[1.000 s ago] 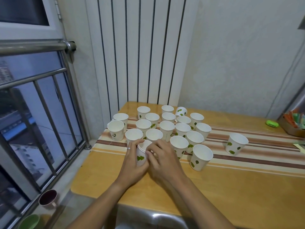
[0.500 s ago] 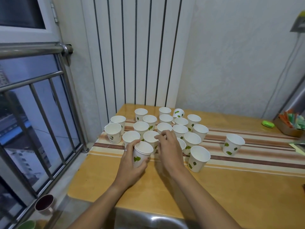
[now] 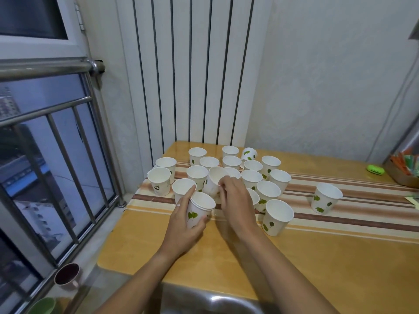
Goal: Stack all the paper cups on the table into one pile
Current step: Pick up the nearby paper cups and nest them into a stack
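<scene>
Several white paper cups with green leaf prints stand in a cluster on the wooden table. My left hand grips a short stack of nested cups at the cluster's front. My right hand pinches the rim of another cup, which is lifted and tilted to the left just behind that stack. One cup stands at the front right of the cluster. A single cup stands apart to the right. One cup at the back leans over.
A striped runner crosses the table. A green object and a box of packets sit at the far right. A railing and window are to the left, with two cups on the sill below. A metal sink lies in front.
My right hand has picked a cup out of the cluster and tilted it to the left above the table. My left hand still holds the stack in about the same place.
</scene>
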Demonstrator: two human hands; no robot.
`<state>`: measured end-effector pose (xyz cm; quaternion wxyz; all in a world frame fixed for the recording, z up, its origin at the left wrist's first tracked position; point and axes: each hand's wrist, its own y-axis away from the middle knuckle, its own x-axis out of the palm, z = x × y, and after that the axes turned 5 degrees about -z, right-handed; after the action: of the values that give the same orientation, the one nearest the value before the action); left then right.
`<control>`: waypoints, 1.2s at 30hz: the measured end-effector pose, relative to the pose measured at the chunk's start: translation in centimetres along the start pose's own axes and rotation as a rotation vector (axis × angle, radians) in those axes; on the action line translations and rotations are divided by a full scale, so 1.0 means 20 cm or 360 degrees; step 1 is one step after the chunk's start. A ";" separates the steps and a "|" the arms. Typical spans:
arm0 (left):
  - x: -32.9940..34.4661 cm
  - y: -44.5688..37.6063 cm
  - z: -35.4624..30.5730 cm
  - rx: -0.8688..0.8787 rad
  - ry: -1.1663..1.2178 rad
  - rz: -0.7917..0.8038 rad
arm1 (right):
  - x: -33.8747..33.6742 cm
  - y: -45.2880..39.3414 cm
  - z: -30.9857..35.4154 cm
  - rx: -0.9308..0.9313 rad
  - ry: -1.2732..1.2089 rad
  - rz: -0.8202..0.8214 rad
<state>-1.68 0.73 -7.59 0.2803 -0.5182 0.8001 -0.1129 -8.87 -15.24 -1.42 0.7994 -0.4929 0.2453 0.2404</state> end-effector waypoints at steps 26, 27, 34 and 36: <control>-0.01 0.04 -0.03 0.0058 0.0019 0.0010 | -0.09 0.19 0.05 -0.0226 -0.0333 0.0285; -0.01 0.05 -0.03 0.0078 -0.0004 0.0013 | -0.09 0.20 0.05 -0.0207 -0.0333 0.0261; -0.01 0.04 0.00 0.0083 -0.0008 0.0029 | -0.07 0.24 0.03 -0.0220 -0.0311 0.0167; -0.01 0.04 -0.01 0.0082 -0.0014 0.0032 | -0.08 0.24 0.03 -0.0224 -0.0294 0.0194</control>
<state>-2.36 1.30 -7.79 0.2981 -0.5034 0.8008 -0.1284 -13.09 -13.07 -3.40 0.7660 -0.5076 0.1827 0.3495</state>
